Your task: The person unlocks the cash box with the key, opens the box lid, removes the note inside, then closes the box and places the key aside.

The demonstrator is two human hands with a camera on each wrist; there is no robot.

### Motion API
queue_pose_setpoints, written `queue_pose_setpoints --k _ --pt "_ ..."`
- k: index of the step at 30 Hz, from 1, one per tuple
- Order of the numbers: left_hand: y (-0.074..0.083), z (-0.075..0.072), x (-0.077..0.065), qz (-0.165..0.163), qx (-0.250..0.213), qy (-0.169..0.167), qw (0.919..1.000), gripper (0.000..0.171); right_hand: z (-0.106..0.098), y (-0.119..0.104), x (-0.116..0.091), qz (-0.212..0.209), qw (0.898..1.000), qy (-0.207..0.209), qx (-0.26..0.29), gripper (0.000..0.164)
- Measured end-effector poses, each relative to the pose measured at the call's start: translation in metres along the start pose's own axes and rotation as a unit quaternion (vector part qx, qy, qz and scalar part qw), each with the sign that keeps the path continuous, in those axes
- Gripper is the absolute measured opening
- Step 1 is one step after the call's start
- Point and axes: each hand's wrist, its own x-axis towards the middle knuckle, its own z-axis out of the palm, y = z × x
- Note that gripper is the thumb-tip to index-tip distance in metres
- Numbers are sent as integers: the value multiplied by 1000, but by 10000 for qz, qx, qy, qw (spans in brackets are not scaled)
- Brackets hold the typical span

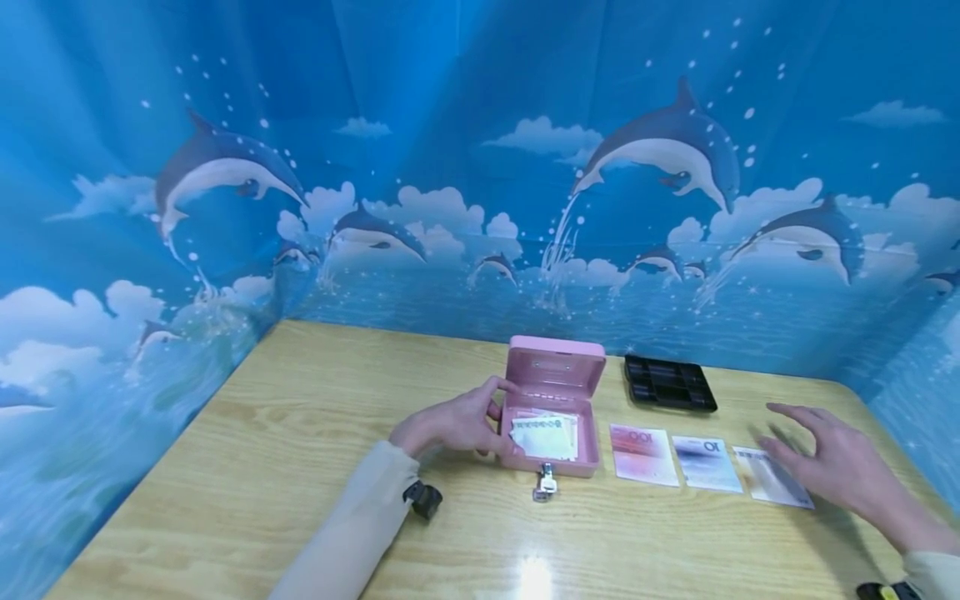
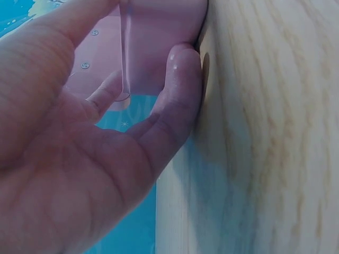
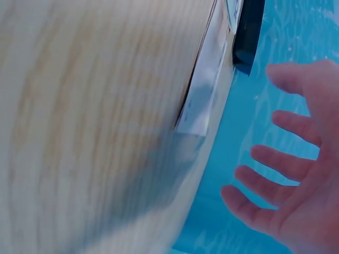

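A pink metal cash box [image 1: 588, 446] stands with its lid raised and a pile of banknotes [image 1: 546, 438] inside. My left hand [image 1: 467, 419] holds the box by its left side, thumb at the front corner and index finger reaching toward the hinge end. In the left wrist view, bent fingers [image 2: 180, 79] lie against the pink wall, low by the tabletop. My right hand [image 1: 840, 458] hovers with spread fingers over the right end of a brownish banknote [image 1: 772, 479], holding nothing. The right wrist view shows that note [image 3: 198, 100] flat below the fingers [image 3: 283, 159].
Left of the brownish note lie a bluish 10 note [image 1: 707, 463] and a red 100 note [image 1: 643, 454], in a row. A black compartment tray [image 1: 670, 384] sits behind them. Keys [image 1: 546, 482] hang at the box's front. A dolphin-print curtain [image 1: 450, 167] surrounds the wooden table [image 1: 315, 400].
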Motion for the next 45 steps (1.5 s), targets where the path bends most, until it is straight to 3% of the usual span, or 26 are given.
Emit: queue_pose_setpoints --k 7,23,34,45 --pt "-1 1 0 86 11 -33 10000 86 -3 -24 -3 23 9997 228 128 69" --pt "-3 0 0 187 2 -21 9998 87 -5 -82 -6 -124 9975 231 663 60" --pt "-1 0 1 197 -5 -27 9998 88 3 -120 -4 -657 9909 392 1110 50" --pt "-2 -2 0 230 -48 -61 9997 88 13 -148 0 -1204 9825 731 1219 42"
